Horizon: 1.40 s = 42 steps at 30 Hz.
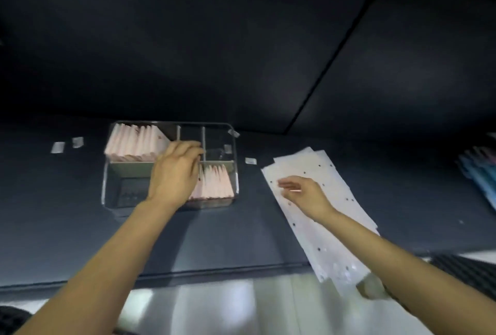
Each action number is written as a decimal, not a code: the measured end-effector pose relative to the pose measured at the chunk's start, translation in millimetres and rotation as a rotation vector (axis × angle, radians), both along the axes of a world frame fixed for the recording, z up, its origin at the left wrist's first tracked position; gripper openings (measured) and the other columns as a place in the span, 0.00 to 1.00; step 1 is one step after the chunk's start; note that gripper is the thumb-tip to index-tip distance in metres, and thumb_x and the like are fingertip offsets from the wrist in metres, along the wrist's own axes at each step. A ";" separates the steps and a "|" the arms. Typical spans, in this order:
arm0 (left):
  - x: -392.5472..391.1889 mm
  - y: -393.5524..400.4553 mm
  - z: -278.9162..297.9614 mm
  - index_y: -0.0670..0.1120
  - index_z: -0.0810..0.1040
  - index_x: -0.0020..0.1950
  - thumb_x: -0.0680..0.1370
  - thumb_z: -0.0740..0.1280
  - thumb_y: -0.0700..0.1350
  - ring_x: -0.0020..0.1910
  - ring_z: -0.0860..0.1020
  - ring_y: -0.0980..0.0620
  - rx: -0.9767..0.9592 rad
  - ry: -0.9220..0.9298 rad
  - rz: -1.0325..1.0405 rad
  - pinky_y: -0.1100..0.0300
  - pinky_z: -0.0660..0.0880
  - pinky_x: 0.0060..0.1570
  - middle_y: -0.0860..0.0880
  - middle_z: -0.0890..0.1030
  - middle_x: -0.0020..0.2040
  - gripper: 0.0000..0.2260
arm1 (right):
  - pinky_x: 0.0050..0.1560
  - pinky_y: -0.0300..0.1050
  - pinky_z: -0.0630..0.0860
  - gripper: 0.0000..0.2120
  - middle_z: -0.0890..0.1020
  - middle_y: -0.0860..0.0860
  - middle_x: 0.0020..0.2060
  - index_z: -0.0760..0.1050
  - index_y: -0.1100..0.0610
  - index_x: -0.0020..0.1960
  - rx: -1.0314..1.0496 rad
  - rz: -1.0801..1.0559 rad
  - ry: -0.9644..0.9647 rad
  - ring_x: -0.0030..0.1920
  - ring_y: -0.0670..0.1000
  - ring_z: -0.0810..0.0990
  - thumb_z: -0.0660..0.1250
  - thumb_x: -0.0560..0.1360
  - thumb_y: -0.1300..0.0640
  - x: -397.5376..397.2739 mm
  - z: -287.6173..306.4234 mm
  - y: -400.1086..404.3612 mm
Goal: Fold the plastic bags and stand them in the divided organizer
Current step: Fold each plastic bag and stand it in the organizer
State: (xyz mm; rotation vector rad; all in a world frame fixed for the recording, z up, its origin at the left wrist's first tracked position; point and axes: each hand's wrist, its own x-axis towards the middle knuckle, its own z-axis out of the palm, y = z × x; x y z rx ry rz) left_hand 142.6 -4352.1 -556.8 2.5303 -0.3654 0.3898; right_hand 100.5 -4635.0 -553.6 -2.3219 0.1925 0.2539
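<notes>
Reaching over the clear divided organizer (169,165), your left hand (175,171) curls its fingers at the folded pink bags (214,183), hiding the centre dividers; whether it pinches one, you cannot tell. Your right hand (304,195) rests loosely spread on the flat dotted plastic bags (322,216) beside it. Tape scraps (57,147) lie left.

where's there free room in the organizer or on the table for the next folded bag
Free: the organizer's two small back compartments, right of the back-left row of folded bags, and its front-left compartment. Bare table lies between organizer and flat bags. Crowded: front right, where the left hand reaches.
</notes>
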 end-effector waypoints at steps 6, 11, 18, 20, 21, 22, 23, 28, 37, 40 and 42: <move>-60.6 -89.0 -35.6 0.49 0.76 0.63 0.80 0.58 0.44 0.60 0.74 0.46 0.246 0.283 -0.455 0.52 0.72 0.57 0.49 0.77 0.62 0.13 | 0.74 0.44 0.56 0.38 0.58 0.48 0.75 0.56 0.51 0.75 -0.509 0.149 0.281 0.74 0.50 0.57 0.70 0.72 0.44 -97.1 -49.0 -123.2; -109.9 -99.0 -87.2 0.49 0.64 0.74 0.81 0.58 0.47 0.75 0.58 0.51 0.408 0.453 -0.558 0.57 0.59 0.70 0.52 0.57 0.77 0.20 | 0.75 0.46 0.54 0.34 0.59 0.46 0.75 0.63 0.48 0.73 -0.396 0.057 0.155 0.75 0.50 0.54 0.72 0.70 0.46 -127.3 -80.9 -141.7; -109.4 -103.7 -89.4 0.53 0.57 0.76 0.81 0.56 0.49 0.76 0.49 0.56 0.467 0.529 -0.542 0.64 0.47 0.72 0.57 0.50 0.77 0.23 | 0.58 0.39 0.75 0.05 0.78 0.51 0.57 0.84 0.58 0.45 -0.063 -0.225 -0.133 0.61 0.48 0.72 0.73 0.70 0.65 -126.4 -97.0 -128.7; -113.5 -111.1 -85.1 0.54 0.58 0.75 0.81 0.57 0.50 0.76 0.52 0.56 0.476 0.526 -0.533 0.64 0.51 0.72 0.57 0.53 0.77 0.22 | 0.57 0.41 0.76 0.03 0.80 0.51 0.55 0.84 0.58 0.44 -0.068 -0.233 -0.140 0.60 0.50 0.73 0.73 0.70 0.63 -122.1 -96.5 -124.7; -115.3 -116.7 -81.9 0.54 0.60 0.75 0.81 0.57 0.50 0.75 0.55 0.55 0.444 0.531 -0.522 0.64 0.54 0.70 0.56 0.58 0.76 0.22 | 0.58 0.43 0.75 0.03 0.81 0.51 0.54 0.84 0.59 0.44 -0.080 -0.225 -0.142 0.59 0.51 0.73 0.73 0.71 0.62 -119.9 -94.4 -119.5; -116.7 -123.4 -78.6 0.54 0.62 0.74 0.81 0.58 0.51 0.72 0.61 0.54 0.362 0.551 -0.490 0.65 0.58 0.67 0.54 0.64 0.74 0.21 | 0.58 0.44 0.75 0.03 0.82 0.52 0.53 0.84 0.59 0.45 -0.086 -0.212 -0.152 0.58 0.52 0.74 0.72 0.71 0.61 -117.7 -91.4 -111.9; -117.7 -131.6 -74.3 0.53 0.64 0.73 0.80 0.60 0.50 0.67 0.68 0.53 0.227 0.598 -0.435 0.66 0.63 0.63 0.52 0.71 0.69 0.20 | 0.57 0.45 0.74 0.04 0.83 0.52 0.51 0.84 0.59 0.45 -0.088 -0.196 -0.180 0.56 0.53 0.75 0.72 0.72 0.61 -115.5 -87.8 -102.1; -130.0 -168.9 -53.9 0.49 0.56 0.75 0.77 0.67 0.45 0.60 0.74 0.51 -0.517 0.940 -0.200 0.59 0.70 0.63 0.48 0.75 0.61 0.30 | 0.52 0.48 0.73 0.04 0.85 0.51 0.44 0.83 0.57 0.45 0.001 -0.055 -0.236 0.47 0.56 0.79 0.69 0.73 0.60 -112.8 -72.2 -43.8; -128.4 -158.4 -34.2 0.47 0.77 0.58 0.80 0.60 0.35 0.47 0.78 0.46 -0.976 1.118 0.058 0.57 0.76 0.47 0.41 0.78 0.55 0.12 | 0.58 0.41 0.71 0.11 0.78 0.52 0.57 0.77 0.57 0.59 0.179 -0.223 -0.128 0.56 0.51 0.75 0.64 0.77 0.61 -109.6 -56.3 -66.0; -124.0 -151.4 -30.9 0.44 0.79 0.54 0.82 0.56 0.35 0.46 0.81 0.49 -1.124 1.243 0.118 0.59 0.79 0.46 0.46 0.81 0.51 0.13 | 0.55 0.41 0.70 0.16 0.75 0.53 0.59 0.70 0.58 0.65 0.195 -0.452 0.029 0.54 0.51 0.74 0.62 0.79 0.57 -105.0 -56.4 -93.5; -123.4 -146.9 -31.7 0.44 0.79 0.53 0.82 0.54 0.35 0.45 0.82 0.51 -1.181 1.289 0.140 0.62 0.80 0.41 0.46 0.82 0.49 0.14 | 0.55 0.47 0.72 0.18 0.74 0.55 0.55 0.67 0.59 0.66 0.350 -0.591 0.224 0.52 0.54 0.75 0.62 0.79 0.55 -105.8 -58.2 -97.1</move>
